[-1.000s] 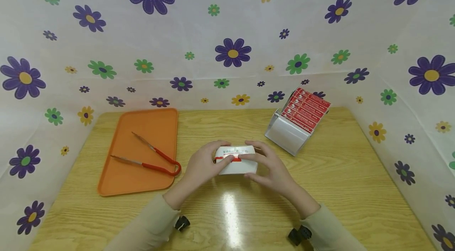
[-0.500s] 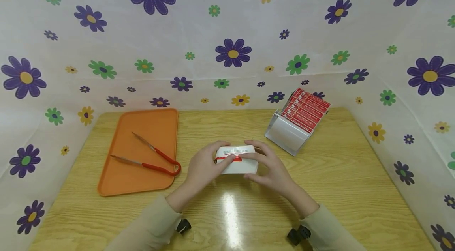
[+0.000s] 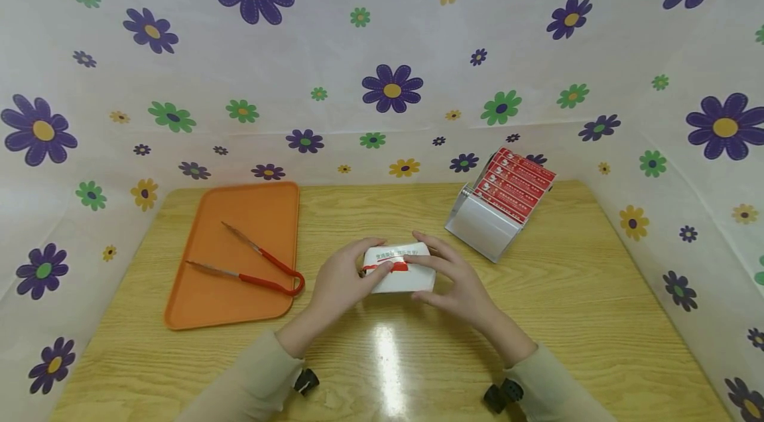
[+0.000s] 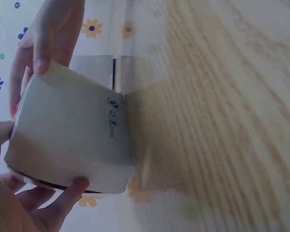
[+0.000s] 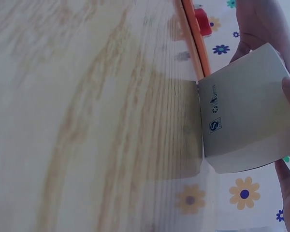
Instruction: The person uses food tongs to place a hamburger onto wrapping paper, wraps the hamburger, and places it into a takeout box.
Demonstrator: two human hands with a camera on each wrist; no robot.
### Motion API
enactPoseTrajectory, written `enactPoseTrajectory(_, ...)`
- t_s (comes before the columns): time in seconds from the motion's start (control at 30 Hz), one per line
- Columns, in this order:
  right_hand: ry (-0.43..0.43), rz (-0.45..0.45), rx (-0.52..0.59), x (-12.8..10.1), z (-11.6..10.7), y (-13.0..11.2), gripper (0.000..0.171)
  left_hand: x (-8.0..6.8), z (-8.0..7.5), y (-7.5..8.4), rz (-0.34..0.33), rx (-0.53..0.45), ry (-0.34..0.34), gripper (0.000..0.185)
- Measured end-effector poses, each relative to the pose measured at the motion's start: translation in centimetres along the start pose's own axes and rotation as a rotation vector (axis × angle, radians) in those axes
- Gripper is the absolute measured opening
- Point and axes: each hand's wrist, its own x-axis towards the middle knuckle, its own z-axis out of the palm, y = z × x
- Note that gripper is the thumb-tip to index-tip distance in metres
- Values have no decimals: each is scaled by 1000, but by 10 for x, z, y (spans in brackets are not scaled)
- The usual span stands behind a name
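Note:
A small white paper food box (image 3: pixel 404 284) with printed lettering and a red label (image 3: pixel 398 267) on top stands upright on the table. My left hand (image 3: pixel 343 275) holds its left side, the thumb lying over the label. Around the right side my right hand (image 3: pixel 458 281) grips it, one finger reaching over the top and the thumb at the near edge. In the left wrist view the near wall of the box (image 4: pixel 72 121) shows small printed marks, and my left fingers lie along its edge. The right wrist view shows the same wall (image 5: pixel 249 106) between both hands.
An orange tray (image 3: pixel 262 309) at the left bears red-handled tongs (image 3: pixel 265 281). Back right stands a metal label dispenser (image 3: pixel 486 226) with a strip of red labels (image 3: pixel 513 183). A flowered cloth (image 3: pixel 334 44) encloses the table's back and sides.
The box has shifted slightly to the right. My right index fingertip has slid a little up and right on its top, while my left thumb stays at the label.

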Motion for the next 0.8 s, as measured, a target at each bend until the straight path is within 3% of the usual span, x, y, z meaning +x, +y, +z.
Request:
enactPoseTrajectory(0.5, 0, -13, -41, 2, 1, 0, 59, -2, 4, 0, -18, -15, 37, 42)
enactPoseTrajectory(0.67, 5, -30, -38, 3, 1, -1, 61, -1, 3, 1, 0, -32, 22, 42)
enactPoseTrajectory(0.8, 6, 15, -28, 3, 1, -2, 74, -1, 1, 1, 23, -25, -6, 45)
